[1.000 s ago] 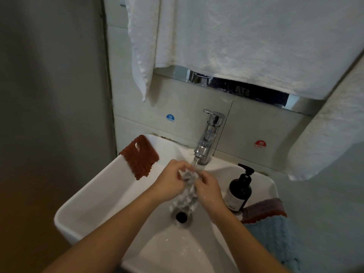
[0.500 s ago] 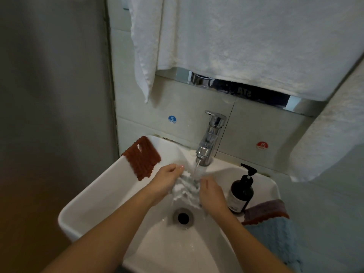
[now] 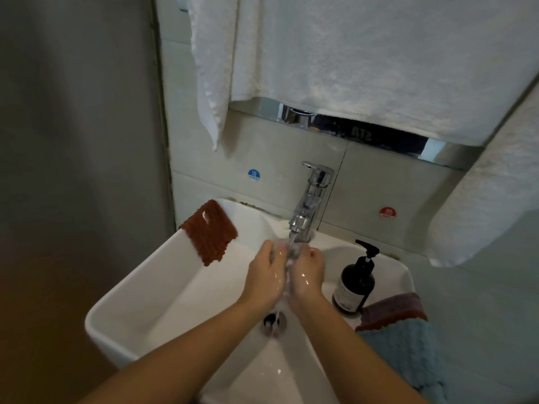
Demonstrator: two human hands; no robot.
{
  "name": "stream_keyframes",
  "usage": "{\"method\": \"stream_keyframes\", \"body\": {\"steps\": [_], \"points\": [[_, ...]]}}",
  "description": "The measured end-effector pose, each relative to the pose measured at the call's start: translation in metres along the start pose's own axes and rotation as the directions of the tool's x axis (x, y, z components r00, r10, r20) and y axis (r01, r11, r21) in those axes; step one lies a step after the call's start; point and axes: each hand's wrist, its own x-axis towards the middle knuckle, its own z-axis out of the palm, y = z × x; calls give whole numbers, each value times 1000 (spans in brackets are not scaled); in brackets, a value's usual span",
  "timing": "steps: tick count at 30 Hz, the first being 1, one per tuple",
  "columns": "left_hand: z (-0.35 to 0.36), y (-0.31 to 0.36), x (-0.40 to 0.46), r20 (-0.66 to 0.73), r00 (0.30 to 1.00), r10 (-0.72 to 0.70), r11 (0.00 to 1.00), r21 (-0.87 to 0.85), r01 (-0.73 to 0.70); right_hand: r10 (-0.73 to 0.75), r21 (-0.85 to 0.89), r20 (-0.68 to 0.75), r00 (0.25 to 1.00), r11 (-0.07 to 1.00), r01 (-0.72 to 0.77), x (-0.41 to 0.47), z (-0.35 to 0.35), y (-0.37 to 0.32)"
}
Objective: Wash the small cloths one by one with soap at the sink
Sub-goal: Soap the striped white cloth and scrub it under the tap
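Over the white sink [image 3: 163, 287] my left hand [image 3: 264, 277] and my right hand [image 3: 307, 275] are pressed close together under the running chrome tap [image 3: 310, 205]. Between them they squeeze a small pale cloth [image 3: 291, 253], almost all of it hidden; only a sliver shows by the fingertips. Both hands are wet. A rust-brown cloth [image 3: 210, 233] hangs over the sink's left rim. At the right rim lie a maroon cloth [image 3: 393, 309] and a light blue cloth [image 3: 405, 348]. A dark soap pump bottle [image 3: 355, 282] stands on the right ledge.
White towels [image 3: 364, 59] hang above the tap, another [image 3: 490, 205] at the right. The drain [image 3: 272, 320] lies below the hands. Cold [image 3: 253, 174] and hot [image 3: 387, 212] stickers mark the tiled wall. A grey wall stands to the left.
The hands have come together and closed around the pale cloth, which was spread out and visible between them before. They also rose closer to the spout.
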Motion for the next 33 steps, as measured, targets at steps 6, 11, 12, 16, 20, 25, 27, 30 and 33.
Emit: {"method": "stream_keyframes", "body": {"steps": [6,11,12,16,20,25,27,30,33], "points": [[-5,-10,8,-30,995,93,992,86,-90,-32,-243,156,987,968,70,-9,11,8],[-11,-11,10,-2,993,120,989,85,-120,-225,-384,193,955,878,285,-13,-2,-1],[-7,-9,7,57,991,123,989,75,-127,-262,-387,144,954,872,298,-9,-5,-6],[-5,-8,15,19,999,28,997,76,-29,-279,-336,133,951,890,308,-19,-4,-2],[-20,-7,18,59,998,8,994,108,-15,-255,-439,296,921,820,368,-19,-6,8],[-5,0,5,139,990,-10,999,47,4,-133,-253,14,991,958,132,-15,-2,-4],[-10,-5,17,-10,998,-58,994,90,59,-142,-347,168,975,918,193,-26,0,5],[-12,-5,17,9,998,-62,990,125,60,-177,-329,223,959,912,245,-24,-5,1],[-4,1,2,153,988,-16,992,126,-3,-242,-240,-19,970,943,231,-15,-7,-4]]}}
